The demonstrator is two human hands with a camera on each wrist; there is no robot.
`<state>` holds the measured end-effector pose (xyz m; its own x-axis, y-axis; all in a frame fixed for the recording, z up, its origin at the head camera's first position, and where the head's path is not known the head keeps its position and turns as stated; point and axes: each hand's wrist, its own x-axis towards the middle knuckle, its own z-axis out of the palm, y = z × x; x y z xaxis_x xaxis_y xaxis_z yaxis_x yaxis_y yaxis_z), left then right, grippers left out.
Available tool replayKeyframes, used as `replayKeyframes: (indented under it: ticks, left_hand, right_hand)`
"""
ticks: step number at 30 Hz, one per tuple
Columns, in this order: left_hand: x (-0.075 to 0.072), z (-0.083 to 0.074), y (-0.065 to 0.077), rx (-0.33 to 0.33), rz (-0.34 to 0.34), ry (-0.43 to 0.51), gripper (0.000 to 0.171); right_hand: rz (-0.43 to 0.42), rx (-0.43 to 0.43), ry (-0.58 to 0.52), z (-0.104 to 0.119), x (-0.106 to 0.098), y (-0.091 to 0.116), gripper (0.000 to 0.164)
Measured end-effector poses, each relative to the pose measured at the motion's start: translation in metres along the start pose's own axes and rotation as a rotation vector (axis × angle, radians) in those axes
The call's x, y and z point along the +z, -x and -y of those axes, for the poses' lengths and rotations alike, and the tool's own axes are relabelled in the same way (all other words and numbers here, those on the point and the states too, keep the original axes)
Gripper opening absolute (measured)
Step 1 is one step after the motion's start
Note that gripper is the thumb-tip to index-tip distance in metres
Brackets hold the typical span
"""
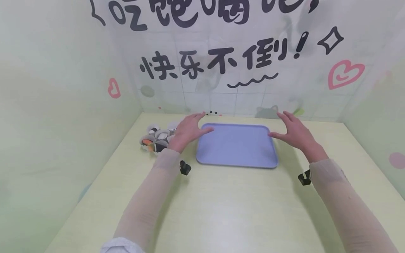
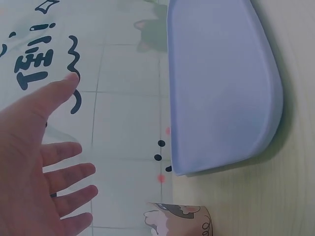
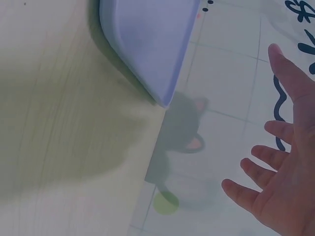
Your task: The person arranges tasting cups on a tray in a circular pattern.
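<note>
A flat blue-purple tray (image 1: 237,146) with a low rim lies on the far part of the table. My left hand (image 1: 189,130) is held above its left edge, fingers spread and thumb toward the tray. On the other side my right hand (image 1: 295,131) hovers by the right edge, its thumb also toward the tray. In the wrist views, the left hand (image 2: 37,172) and right hand (image 3: 280,172) both have spread fingers with nothing between them, apart from the tray.
Left of the tray, partly behind my left hand, sits a cluster of several small round things (image 1: 155,140) in grey, white, black and orange. The left wrist view catches a curved piece with a cartoon print (image 2: 184,219). A printed wall (image 1: 205,100) rises behind the table.
</note>
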<state>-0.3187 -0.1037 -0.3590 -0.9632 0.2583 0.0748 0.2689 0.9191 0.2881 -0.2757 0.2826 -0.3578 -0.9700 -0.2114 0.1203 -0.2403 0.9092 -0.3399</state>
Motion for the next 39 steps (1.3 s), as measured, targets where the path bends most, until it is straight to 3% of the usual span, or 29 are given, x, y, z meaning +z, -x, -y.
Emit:
replayKeyframes:
  ticks: [12,20,39]
  left_hand:
    - [0.000,0.000,0.009,-0.015,0.025,0.073,0.083]
    - [0.003,0.002,0.017,-0.013,0.021,0.110,0.080]
    - [0.005,0.007,0.026,-0.024,0.017,0.093,0.078]
  right_hand:
    - [0.033,-0.034,-0.030,-0.002,0.008,0.005,0.096]
    - [0.121,-0.035,-0.051,-0.002,0.016,0.009,0.097]
    - [0.203,-0.022,-0.089,-0.002,0.035,0.018,0.108]
